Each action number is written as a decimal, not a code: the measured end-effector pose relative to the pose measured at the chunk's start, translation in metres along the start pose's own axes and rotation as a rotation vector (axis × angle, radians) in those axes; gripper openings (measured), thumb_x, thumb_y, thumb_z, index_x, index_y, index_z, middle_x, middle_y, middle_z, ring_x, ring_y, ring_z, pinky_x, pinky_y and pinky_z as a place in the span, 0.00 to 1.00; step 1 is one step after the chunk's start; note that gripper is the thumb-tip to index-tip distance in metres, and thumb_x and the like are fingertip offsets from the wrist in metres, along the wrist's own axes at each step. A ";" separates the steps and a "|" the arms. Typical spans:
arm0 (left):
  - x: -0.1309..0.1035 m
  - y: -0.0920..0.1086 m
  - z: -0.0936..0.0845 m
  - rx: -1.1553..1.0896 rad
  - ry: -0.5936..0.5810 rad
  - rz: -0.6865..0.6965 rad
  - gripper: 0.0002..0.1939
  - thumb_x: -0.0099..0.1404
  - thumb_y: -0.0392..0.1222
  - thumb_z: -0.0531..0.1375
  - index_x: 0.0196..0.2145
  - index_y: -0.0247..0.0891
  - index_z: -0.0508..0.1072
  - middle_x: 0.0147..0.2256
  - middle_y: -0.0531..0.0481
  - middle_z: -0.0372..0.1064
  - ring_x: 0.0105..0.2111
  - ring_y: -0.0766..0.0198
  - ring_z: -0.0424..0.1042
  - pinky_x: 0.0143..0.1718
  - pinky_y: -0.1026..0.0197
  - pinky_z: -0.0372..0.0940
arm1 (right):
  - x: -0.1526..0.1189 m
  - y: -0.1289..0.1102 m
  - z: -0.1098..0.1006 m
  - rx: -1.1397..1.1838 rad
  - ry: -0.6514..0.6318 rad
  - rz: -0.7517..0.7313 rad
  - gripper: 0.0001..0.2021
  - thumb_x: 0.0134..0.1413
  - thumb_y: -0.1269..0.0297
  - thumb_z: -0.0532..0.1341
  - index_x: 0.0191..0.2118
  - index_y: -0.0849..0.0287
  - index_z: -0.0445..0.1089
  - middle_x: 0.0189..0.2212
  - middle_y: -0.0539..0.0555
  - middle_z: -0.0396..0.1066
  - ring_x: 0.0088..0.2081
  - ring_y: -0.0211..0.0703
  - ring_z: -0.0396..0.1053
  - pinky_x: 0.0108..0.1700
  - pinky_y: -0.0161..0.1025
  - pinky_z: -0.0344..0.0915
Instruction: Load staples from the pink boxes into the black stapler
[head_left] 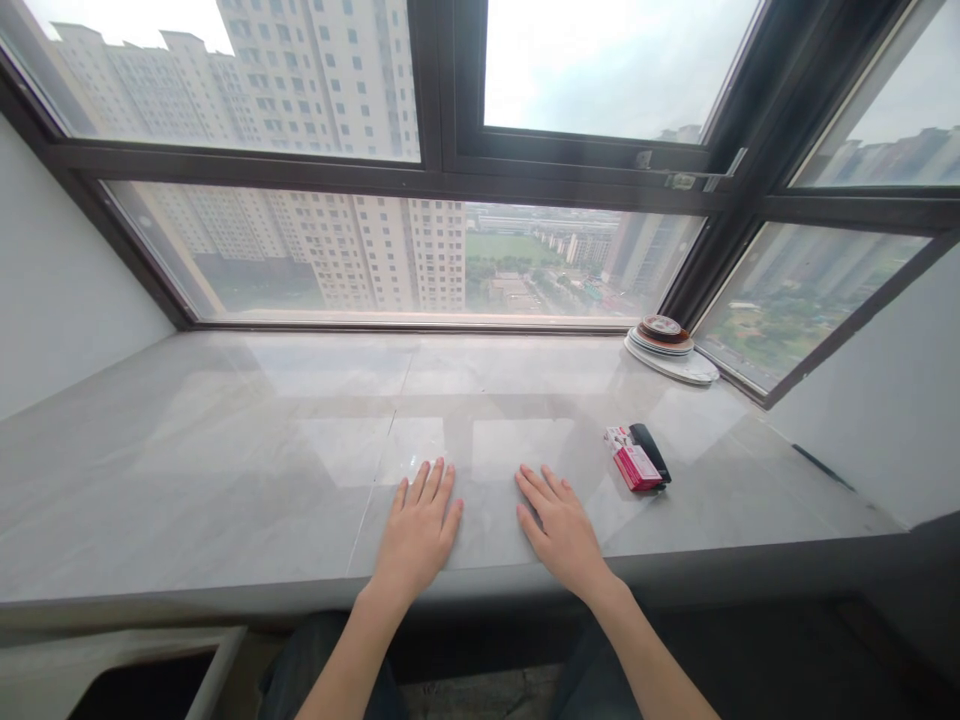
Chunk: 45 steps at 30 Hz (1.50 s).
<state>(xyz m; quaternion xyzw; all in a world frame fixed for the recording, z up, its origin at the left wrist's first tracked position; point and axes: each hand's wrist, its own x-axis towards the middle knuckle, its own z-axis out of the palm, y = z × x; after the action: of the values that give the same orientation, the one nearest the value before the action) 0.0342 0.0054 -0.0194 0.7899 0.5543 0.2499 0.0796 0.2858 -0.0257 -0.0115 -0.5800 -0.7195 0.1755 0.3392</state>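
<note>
My left hand lies flat on the grey marble-look window sill, palm down, with its fingers spread. Level with it, my right hand also rests flat near the sill's front edge, fingers stretched out. Neither hand holds anything, and a gap of bare stone separates them. Nearest to my right hand, a little farther right, is a small pink and white box. It lies against a black object whose kind I cannot make out.
A stack of round plates or lids sits in the back right corner by the dark window frame. A dark thin strip lies along the right wall. Below the sill at left is a light-coloured open bin or drawer.
</note>
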 end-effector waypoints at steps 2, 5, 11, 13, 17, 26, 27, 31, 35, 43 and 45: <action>-0.002 -0.002 0.004 0.032 0.001 0.003 0.28 0.74 0.51 0.49 0.69 0.50 0.57 0.71 0.51 0.47 0.72 0.50 0.41 0.71 0.42 0.36 | -0.002 -0.001 0.000 -0.001 -0.004 0.008 0.25 0.65 0.58 0.55 0.66 0.46 0.64 0.67 0.50 0.60 0.71 0.56 0.49 0.71 0.60 0.41; -0.002 -0.001 0.005 0.032 -0.002 -0.001 0.28 0.74 0.52 0.48 0.69 0.52 0.57 0.71 0.53 0.48 0.72 0.51 0.42 0.71 0.43 0.36 | 0.002 0.006 -0.017 0.071 0.111 0.068 0.22 0.65 0.57 0.54 0.62 0.49 0.68 0.63 0.54 0.66 0.65 0.54 0.60 0.65 0.56 0.56; -0.001 0.001 0.001 0.051 -0.001 -0.001 0.28 0.74 0.52 0.48 0.69 0.50 0.58 0.71 0.51 0.48 0.72 0.51 0.43 0.71 0.43 0.37 | 0.016 0.094 -0.116 -0.155 0.622 0.314 0.24 0.58 0.53 0.60 0.55 0.60 0.74 0.52 0.66 0.72 0.54 0.60 0.66 0.62 0.58 0.57; -0.002 0.001 0.001 0.067 0.000 -0.003 0.27 0.74 0.52 0.48 0.68 0.50 0.59 0.71 0.51 0.48 0.72 0.51 0.44 0.71 0.44 0.37 | 0.020 0.126 -0.143 -0.019 0.471 0.451 0.26 0.54 0.51 0.63 0.54 0.65 0.75 0.47 0.69 0.75 0.47 0.60 0.71 0.54 0.56 0.64; -0.002 0.002 0.001 0.103 -0.001 -0.001 0.27 0.74 0.51 0.47 0.69 0.48 0.58 0.71 0.50 0.48 0.71 0.51 0.44 0.70 0.43 0.38 | 0.022 0.150 -0.157 0.121 0.285 0.476 0.23 0.52 0.47 0.64 0.44 0.61 0.80 0.32 0.59 0.79 0.33 0.49 0.73 0.37 0.43 0.69; -0.002 0.002 -0.005 -0.082 0.004 -0.044 0.26 0.75 0.54 0.47 0.66 0.47 0.62 0.68 0.50 0.55 0.71 0.53 0.48 0.70 0.44 0.41 | 0.040 0.050 -0.032 0.425 0.116 0.460 0.28 0.55 0.42 0.62 0.50 0.60 0.77 0.28 0.52 0.74 0.20 0.36 0.61 0.22 0.34 0.59; -0.002 0.001 -0.007 -0.156 0.014 -0.076 0.25 0.76 0.55 0.47 0.65 0.47 0.63 0.67 0.49 0.59 0.70 0.54 0.51 0.70 0.45 0.42 | 0.044 0.033 -0.012 0.429 0.107 0.432 0.27 0.56 0.41 0.61 0.50 0.59 0.77 0.30 0.52 0.75 0.21 0.37 0.62 0.22 0.35 0.60; 0.004 -0.001 -0.013 -0.433 0.085 -0.266 0.26 0.76 0.57 0.46 0.65 0.45 0.62 0.61 0.46 0.67 0.63 0.56 0.64 0.65 0.49 0.54 | 0.057 -0.025 0.054 0.334 0.191 0.312 0.23 0.58 0.43 0.61 0.49 0.56 0.77 0.35 0.53 0.76 0.32 0.42 0.70 0.35 0.37 0.66; 0.013 0.008 -0.014 -0.352 0.139 -0.380 0.37 0.68 0.61 0.56 0.68 0.40 0.56 0.59 0.39 0.67 0.59 0.50 0.66 0.58 0.50 0.60 | 0.056 -0.047 0.074 0.296 0.218 0.278 0.24 0.59 0.44 0.60 0.53 0.54 0.75 0.37 0.53 0.75 0.33 0.43 0.70 0.38 0.38 0.66; 0.021 0.023 -0.014 0.043 0.152 -0.428 0.43 0.63 0.50 0.61 0.69 0.33 0.51 0.51 0.35 0.65 0.53 0.44 0.66 0.50 0.50 0.63 | 0.037 -0.027 0.053 0.366 0.252 0.260 0.27 0.59 0.42 0.60 0.53 0.59 0.74 0.34 0.54 0.73 0.29 0.42 0.67 0.36 0.39 0.66; 0.018 0.019 -0.016 0.081 0.154 -0.411 0.39 0.63 0.50 0.60 0.68 0.35 0.55 0.50 0.37 0.66 0.51 0.45 0.66 0.49 0.51 0.62 | 0.035 -0.027 0.053 0.367 0.243 0.248 0.27 0.59 0.43 0.60 0.53 0.59 0.74 0.34 0.53 0.73 0.29 0.42 0.67 0.36 0.39 0.66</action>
<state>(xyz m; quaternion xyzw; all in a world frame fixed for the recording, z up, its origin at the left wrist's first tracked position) 0.0468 0.0124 0.0075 0.6414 0.7177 0.2657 0.0547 0.2263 0.0082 -0.0212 -0.6094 -0.5527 0.2726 0.4987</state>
